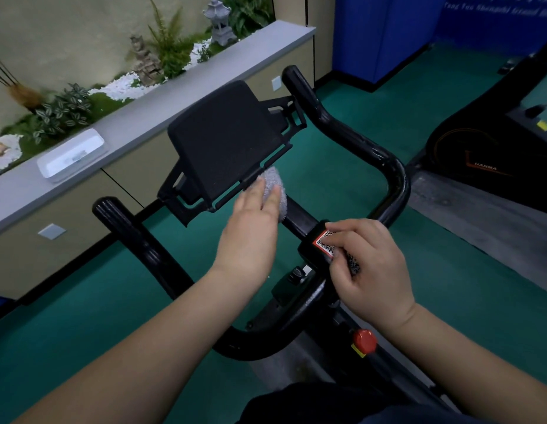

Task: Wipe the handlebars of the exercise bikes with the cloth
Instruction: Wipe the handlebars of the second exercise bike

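- Head view: the black handlebars [394,175] of the exercise bike [284,304] filled the middle of the frame. Their crossbar ran on a slant from the lower left toward the upper right, and the two horn ends pointed away toward the upper left; the left horn [125,221] ended at the left centre and the right horn [299,84] near the top centre.
- The grey cloth [276,191] lay on the crossbar at the centre of the frame, just below the lower edge of the black tablet holder [226,136].
- The left hand [250,231] lay flat on the cloth with its fingers straight and close together, pressing it against the bar.
- The right hand [370,264], right of centre, had its fingers curled over the bar's clamp block, fingertips touching a red-edged QR sticker [324,243]; whether it gripped the block could not be told.
- A red knob [364,341] sat low on the frame, below the right wrist.
- Green floor [342,166] lay open between the horns and to the right of the bar.
- A grey ledge [162,111] with a white tray [72,154] and plants [64,111] ran along the upper left, near the left horn.
- A second bike [486,142] stood at the right edge, well apart.
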Tool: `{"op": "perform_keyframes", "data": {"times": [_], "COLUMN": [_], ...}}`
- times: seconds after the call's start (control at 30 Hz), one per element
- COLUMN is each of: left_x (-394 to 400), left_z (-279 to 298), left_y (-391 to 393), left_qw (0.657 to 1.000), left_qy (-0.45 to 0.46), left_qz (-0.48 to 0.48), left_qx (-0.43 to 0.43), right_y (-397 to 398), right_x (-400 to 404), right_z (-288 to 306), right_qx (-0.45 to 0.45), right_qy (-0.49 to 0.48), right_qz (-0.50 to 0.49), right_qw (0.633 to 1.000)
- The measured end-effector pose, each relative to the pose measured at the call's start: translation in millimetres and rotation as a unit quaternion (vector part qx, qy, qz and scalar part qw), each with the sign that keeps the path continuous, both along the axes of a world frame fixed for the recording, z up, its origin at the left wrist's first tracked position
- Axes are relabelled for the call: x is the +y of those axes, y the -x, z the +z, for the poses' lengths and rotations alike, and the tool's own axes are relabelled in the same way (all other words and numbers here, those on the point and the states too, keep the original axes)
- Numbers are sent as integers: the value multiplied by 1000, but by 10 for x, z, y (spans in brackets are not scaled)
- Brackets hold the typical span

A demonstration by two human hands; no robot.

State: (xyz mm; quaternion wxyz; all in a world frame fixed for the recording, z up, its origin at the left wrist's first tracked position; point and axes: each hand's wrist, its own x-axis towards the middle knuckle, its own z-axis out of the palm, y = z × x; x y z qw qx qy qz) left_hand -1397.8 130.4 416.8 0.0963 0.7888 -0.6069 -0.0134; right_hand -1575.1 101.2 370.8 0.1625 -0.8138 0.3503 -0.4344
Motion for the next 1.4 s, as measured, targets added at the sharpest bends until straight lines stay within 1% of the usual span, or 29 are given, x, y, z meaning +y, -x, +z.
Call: {"op": "perform_keyframes", "data": {"times": [0.03,0.1,0.17,0.23,0.3,0.37,0.4,0.43,0.5,0.53,0.6,0.67,0.77,0.83,0.87,0.9,0.97,1.07,1.13,1.23,1.3,1.4], "left_x": [31,109,191,289,393,466,476,460,356,284,137,-1,-230,-338,-357,-344,-237,-84,-150,-337,-373,-209], "left_z": [-24,-91,-141,-124,-88,-46,-31,-28,-57,-84,-128,-136,-51,2,4,-4,-86,-147,-120,0,-7,-158], "left_y": [25,42,30,36,56,104,141,186,292,349,450,474,307,193,183,221,392,554,438,183,188,400], "left_qw": [1000,997,989,982,969,936,909,874,793,767,754,736,688,661,655,657,672,668,667,676,673,687], "left_qy": [7,24,26,39,66,103,113,119,131,130,127,148,196,226,235,231,206,168,177,215,229,191], "left_qz": [-8,-70,-121,-106,-25,85,134,172,217,230,245,275,345,374,380,384,374,339,347,379,385,358], "left_qx": [10,34,77,148,235,327,379,438,554,585,596,601,607,610,610,606,605,641,635,594,588,603], "right_y": [2,5,7,9,7,7,7,5,3,4,9,11,6,4,3,2,2,4,5,1,3,5], "right_x": [0,-2,-3,0,3,6,6,5,6,5,2,-1,-3,-3,-2,-3,-3,-2,-5,-2,1,2], "right_z": [-2,3,8,10,10,8,8,6,6,8,10,11,6,0,-1,-1,2,12,13,14,12,14], "right_qx": [0,0,2,5,5,5,5,5,5,7,11,14,11,10,10,10,10,12,13,10,8,6], "right_qy": [1,2,4,3,1,-1,-2,-4,-5,-5,-4,-5,-6,-6,-6,-6,-6,-5,-4,-6,-7,-3], "right_qz": [0,1,1,0,-1,-4,-4,-4,-3,-3,-4,-3,-1,-1,-1,-1,-2,-1,1,-1,-3,-1], "right_qw": [1000,1000,1000,1000,1000,1000,1000,1000,1000,1000,1000,1000,1000,1000,1000,1000,1000,1000,1000,1000,1000,1000]}}
